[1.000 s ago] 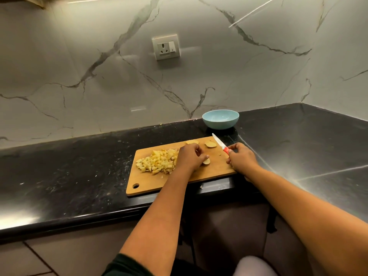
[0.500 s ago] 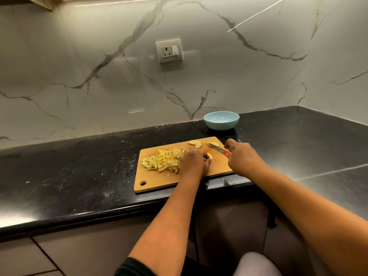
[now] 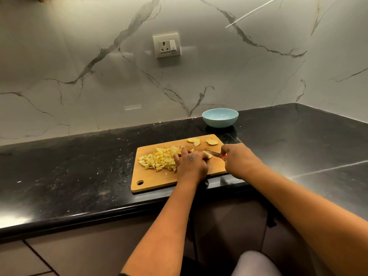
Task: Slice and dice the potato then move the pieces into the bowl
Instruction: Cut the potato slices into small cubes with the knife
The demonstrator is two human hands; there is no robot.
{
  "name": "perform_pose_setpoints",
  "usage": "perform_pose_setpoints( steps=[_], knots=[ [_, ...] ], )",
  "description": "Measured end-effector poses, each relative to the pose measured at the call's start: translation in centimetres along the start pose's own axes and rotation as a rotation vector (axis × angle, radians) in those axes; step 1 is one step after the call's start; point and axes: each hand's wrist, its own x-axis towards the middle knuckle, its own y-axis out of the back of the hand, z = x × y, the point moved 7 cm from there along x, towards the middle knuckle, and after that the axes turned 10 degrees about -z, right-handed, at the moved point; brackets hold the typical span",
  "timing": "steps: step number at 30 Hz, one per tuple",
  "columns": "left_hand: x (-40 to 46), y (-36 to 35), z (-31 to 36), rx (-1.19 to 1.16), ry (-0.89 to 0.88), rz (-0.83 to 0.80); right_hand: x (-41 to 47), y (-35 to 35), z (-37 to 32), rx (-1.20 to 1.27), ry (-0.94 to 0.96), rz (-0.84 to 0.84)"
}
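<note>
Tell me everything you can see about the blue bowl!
The blue bowl is small, round and pale blue, smooth and a little shiny; what it is made of is hard to tell. It stands upright on the black counter, close to the marble wall and just behind the far right corner of the wooden cutting board. It looks empty: no potato pieces show inside. Neither hand touches it.

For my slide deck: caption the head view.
Left hand steadies a potato slice while right hand cuts with knife; diced potato piled on board.
</note>
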Motion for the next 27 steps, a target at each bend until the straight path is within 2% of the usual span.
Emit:
perform_pose_setpoints(
  steps=[9,18,23,27],
  knots=[
    [0.1,-0.2,0.1,-0.019,0.008,-0.017,-0.9,0.1,-2.4,-0.181,0.026,-0.1],
    [-0.3,-0.1,0.3,0.018,-0.023,0.006,-2.6,4.0,-1.2,-0.257,-0.012,-0.161],
    [-0.6,0.5,-0.3,-0.091,0.01,0.117,-2.2,4.5,-1.2,-0.128,0.045,-0.036],
    [-0.6,0.0,-0.1,-0.043,0.002,0.067,-1.5,2.5,-1.3,-0.074,0.058,-0.004]
  ],
)
